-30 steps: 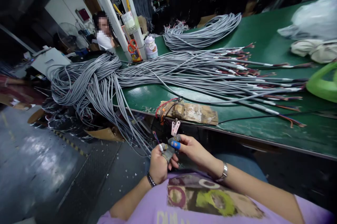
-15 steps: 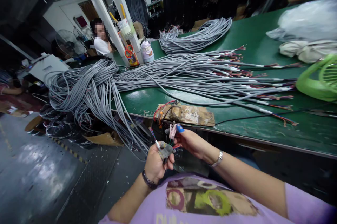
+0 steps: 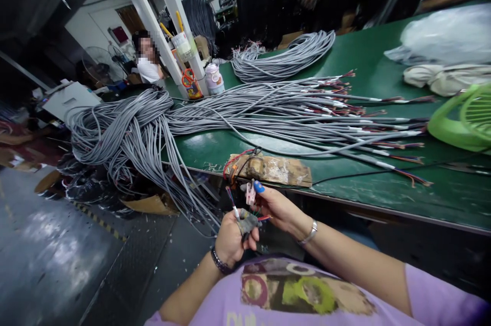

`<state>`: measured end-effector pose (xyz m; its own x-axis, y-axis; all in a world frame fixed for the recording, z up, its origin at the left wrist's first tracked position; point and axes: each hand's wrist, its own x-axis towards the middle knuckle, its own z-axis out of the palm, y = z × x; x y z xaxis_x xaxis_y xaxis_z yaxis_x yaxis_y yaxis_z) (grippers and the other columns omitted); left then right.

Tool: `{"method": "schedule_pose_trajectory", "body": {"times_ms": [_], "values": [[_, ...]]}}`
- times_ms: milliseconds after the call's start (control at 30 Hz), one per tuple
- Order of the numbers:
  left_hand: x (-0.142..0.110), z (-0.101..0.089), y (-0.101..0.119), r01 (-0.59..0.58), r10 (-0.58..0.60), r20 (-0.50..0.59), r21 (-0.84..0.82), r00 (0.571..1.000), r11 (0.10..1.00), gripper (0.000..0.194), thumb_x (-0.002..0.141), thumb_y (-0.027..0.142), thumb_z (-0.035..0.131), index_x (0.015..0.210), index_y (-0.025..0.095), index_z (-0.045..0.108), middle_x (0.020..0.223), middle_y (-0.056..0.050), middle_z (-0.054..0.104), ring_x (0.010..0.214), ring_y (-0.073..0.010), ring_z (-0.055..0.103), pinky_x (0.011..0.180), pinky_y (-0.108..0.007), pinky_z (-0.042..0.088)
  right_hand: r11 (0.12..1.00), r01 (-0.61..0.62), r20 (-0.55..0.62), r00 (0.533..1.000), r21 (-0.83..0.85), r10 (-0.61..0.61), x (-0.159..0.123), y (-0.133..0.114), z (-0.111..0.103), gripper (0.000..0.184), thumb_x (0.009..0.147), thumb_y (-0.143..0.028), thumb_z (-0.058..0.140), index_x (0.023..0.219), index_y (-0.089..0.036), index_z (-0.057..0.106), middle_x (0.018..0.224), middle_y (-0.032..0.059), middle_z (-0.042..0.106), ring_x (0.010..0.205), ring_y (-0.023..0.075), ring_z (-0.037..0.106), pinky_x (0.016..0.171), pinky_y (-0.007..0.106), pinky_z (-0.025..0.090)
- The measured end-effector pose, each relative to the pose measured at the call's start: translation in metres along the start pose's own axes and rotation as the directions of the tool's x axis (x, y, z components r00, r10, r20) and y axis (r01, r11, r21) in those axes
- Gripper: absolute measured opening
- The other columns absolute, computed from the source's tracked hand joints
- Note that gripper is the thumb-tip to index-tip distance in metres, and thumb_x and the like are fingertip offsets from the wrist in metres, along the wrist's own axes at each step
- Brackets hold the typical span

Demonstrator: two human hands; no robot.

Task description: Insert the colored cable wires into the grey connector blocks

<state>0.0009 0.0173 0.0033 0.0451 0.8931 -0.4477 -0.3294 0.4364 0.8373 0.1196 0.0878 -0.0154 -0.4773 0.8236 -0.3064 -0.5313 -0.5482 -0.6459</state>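
Note:
My left hand, with grey tape or cloth on its fingers, is closed around a grey cable's stripped end. A white sleeve and thin coloured wires stick up above the fist; red and blue wires come out on its right. My right hand, a blue band round its thumb, pinches a pink clip like a clothes peg. This clip is at the table edge, just below a worn wooden block with red and black leads.
Many grey cables lie across the green table, wires fanned to the right. A coiled bundle sits behind. On the right are a green fan and plastic bag. Another person is at the back left.
My right hand has left the left hand's fingers and moved onto the pink clip, its thumb now pressing it. Red and blue wires now show beside my left hand. The view has shifted slightly.

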Motion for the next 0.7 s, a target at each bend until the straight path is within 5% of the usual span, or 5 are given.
{"method": "schedule_pose_trajectory", "body": {"times_ms": [333,700], "values": [[-0.011,-0.008,-0.007,-0.038,0.038,0.031,-0.004,0.999,0.999,0.034,0.06,0.041,0.073,0.067,0.016,0.051,0.044,0.0,0.06,0.027,-0.0076,0.047,0.027,-0.015,0.018,0.99,-0.133,0.098,0.987,0.042,0.128,-0.008,-0.002,-0.003,0.034,0.076,-0.051,0.064,0.073,-0.017,0.063,0.073,0.0039,0.063,0.061,0.0116,0.055,0.055,0.022,0.047],[-0.008,0.006,-0.004,-0.085,0.078,-0.095,-0.073,0.992,0.994,0.034,0.059,0.042,0.071,0.068,0.017,0.049,0.047,0.001,0.059,0.028,-0.0069,0.046,0.029,-0.015,0.019,0.996,0.049,0.075,0.996,-0.069,-0.043,-0.003,0.003,-0.006,0.04,0.073,-0.054,0.067,0.079,-0.014,0.066,0.073,0.0055,0.066,0.06,0.0124,0.054,0.054,0.023,0.044]]}}
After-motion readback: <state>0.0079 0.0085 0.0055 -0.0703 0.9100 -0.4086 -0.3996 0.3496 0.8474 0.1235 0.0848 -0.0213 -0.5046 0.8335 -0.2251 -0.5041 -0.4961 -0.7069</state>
